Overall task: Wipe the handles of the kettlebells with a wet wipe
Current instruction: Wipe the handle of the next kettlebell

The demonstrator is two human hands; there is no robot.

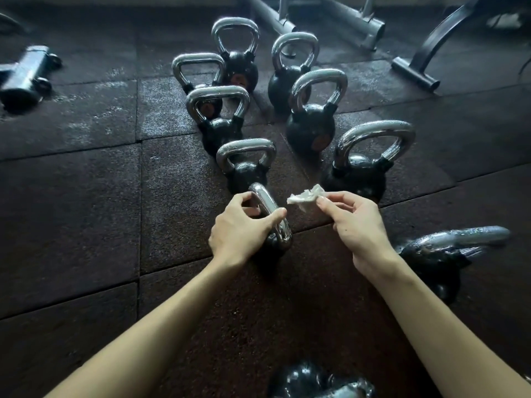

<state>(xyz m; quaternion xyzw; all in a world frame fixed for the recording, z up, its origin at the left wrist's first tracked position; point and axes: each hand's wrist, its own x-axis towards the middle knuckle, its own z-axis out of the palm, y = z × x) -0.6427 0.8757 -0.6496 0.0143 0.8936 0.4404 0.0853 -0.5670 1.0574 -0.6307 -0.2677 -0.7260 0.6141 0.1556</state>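
Several black kettlebells with chrome handles stand in two rows on the dark rubber floor [86,211]. My left hand [241,228] grips the chrome handle [270,208] of the nearest small kettlebell [271,248], fingers and thumb curled round it. My right hand [356,222] pinches a crumpled white wet wipe [304,196] between thumb and fingertips, just right of that handle and not touching it. Behind stand a small kettlebell [244,168] and a larger one [365,165].
A kettlebell [439,254] lies tilted at the right, its handle pointing right. Another kettlebell [319,380] shows at the bottom edge. A chrome dumbbell-like piece [26,76] lies far left. Grey rack feet [370,27] and a bench leg [416,73] stand at the back.
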